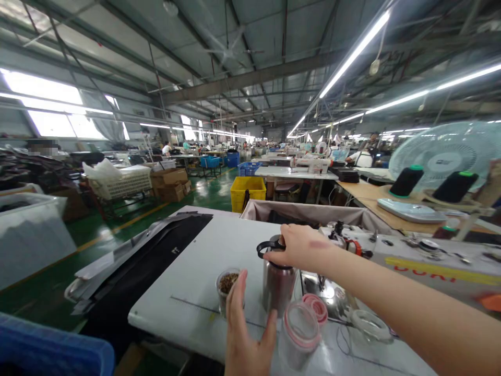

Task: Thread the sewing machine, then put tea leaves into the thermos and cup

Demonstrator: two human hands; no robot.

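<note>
A steel bottle (278, 286) stands upright on the white sewing table. My right hand (294, 244) reaches in from the right, its fingers closed on the bottle's black lid (266, 247), which has a loop handle. My left hand (248, 334) is open in front of the bottle, thumb and fingers apart. Just beyond its fingers is a clear cup (223, 300) with brown dried bits inside, partly hidden by them. To the right of that hand stands a clear jar (299, 334) with a pink rim. A pink ring-shaped lid (315, 307) lies behind the jar.
The sewing machine (391, 258) takes up the right side of the table. Dark fabric pieces (172, 256) lie along the left edge. A fabric-lined bin (321, 211) and a yellow crate (248, 194) stand behind. Thread cones (407, 181) and a fan (438, 154) are at right.
</note>
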